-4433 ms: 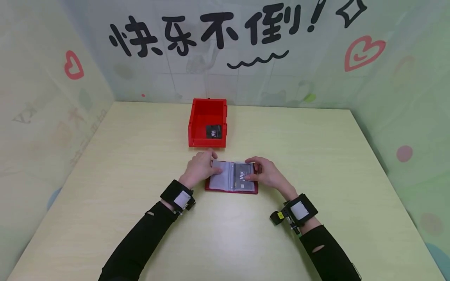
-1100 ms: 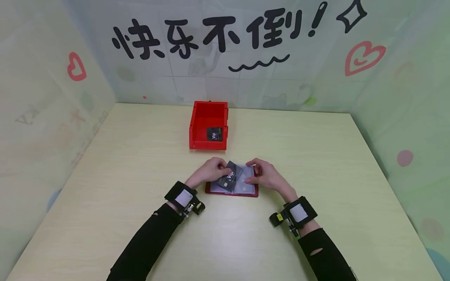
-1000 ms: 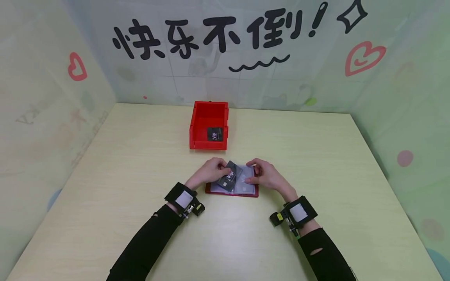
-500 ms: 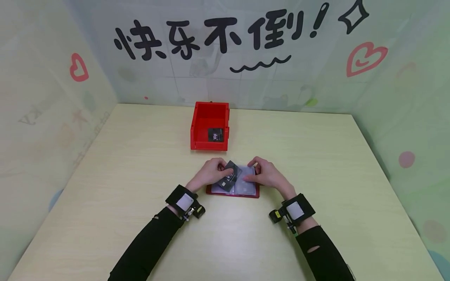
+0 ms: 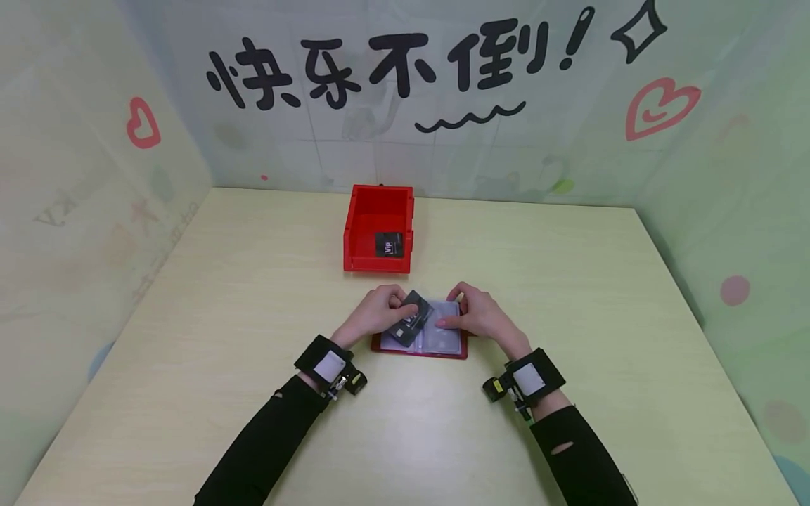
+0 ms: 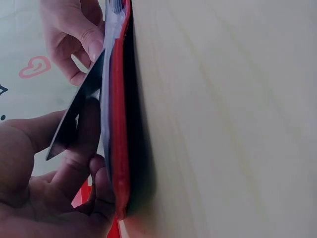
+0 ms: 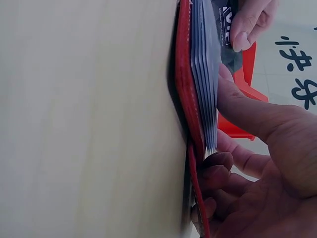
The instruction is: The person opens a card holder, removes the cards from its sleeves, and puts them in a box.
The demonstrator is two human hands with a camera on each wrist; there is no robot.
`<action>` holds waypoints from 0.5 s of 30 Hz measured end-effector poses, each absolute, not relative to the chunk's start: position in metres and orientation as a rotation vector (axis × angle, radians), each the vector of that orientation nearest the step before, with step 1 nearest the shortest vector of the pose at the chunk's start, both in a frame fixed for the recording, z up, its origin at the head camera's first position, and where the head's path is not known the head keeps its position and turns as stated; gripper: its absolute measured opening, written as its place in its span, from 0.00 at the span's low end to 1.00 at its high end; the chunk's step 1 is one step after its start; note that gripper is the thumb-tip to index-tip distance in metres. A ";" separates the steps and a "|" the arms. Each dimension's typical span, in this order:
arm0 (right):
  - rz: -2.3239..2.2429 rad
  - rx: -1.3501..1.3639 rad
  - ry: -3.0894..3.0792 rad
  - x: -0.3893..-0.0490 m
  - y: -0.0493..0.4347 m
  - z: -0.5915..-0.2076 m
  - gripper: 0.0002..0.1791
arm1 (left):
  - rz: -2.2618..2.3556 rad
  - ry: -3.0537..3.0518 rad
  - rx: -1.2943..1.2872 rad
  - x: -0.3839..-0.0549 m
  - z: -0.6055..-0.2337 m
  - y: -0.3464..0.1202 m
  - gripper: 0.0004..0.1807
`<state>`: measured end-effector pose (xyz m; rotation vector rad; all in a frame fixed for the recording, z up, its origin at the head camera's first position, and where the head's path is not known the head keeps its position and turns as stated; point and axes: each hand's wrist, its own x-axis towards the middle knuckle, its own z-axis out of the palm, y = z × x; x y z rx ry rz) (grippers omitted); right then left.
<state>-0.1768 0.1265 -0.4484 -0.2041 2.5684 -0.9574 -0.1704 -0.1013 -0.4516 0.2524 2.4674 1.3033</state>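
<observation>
In the head view, a red card holder [image 5: 464, 349] lies spread on the table, clear plastic sleeves showing. My left hand [image 5: 375, 310] pinches a black card [image 5: 403, 332] between thumb and fingers. That card stands tilted above the holder's left half; whether part of it sits in a clear sleeve, I cannot tell. On the other side, my right hand [image 5: 484, 314] grips the holder's right edge. Its thumb lies on the clear sleeves [image 7: 204, 74], with fingers curled at their outer edge in the right wrist view. The left wrist view shows the card [image 6: 74, 116] edge-on, leaning off the holder.
Behind the holder stands a red open bin [image 5: 377, 264]. Inside it lies another black card [image 5: 389, 244] marked "Vip". Printed wall sheets [image 5: 405, 154] enclose the back and both sides of the pale table [image 5: 418, 436].
At first the black card lay flat on the holder's right half and my left hand held the left half. Now that hand pinches the card, tilted over the left half. My right hand barely moved.
</observation>
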 end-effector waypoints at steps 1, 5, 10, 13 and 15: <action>-0.957 -0.201 2.569 -0.177 0.127 -0.448 0.27 | 1.304 2.464 0.249 -0.170 -0.451 -0.102 0.13; -0.957 -0.209 2.569 -0.177 0.127 -0.449 0.27 | 1.291 2.474 0.235 -0.170 -0.449 -0.104 0.13; -0.969 -0.237 2.566 -0.178 0.128 -0.450 0.27 | 1.269 2.505 0.207 -0.170 -0.446 -0.107 0.15; -0.978 -0.241 2.567 -0.177 0.129 -0.450 0.27 | 1.283 2.519 0.190 -0.172 -0.444 -0.110 0.16; -0.980 -0.243 2.569 -0.177 0.129 -0.450 0.27 | 1.298 2.530 0.181 -0.173 -0.443 -0.112 0.18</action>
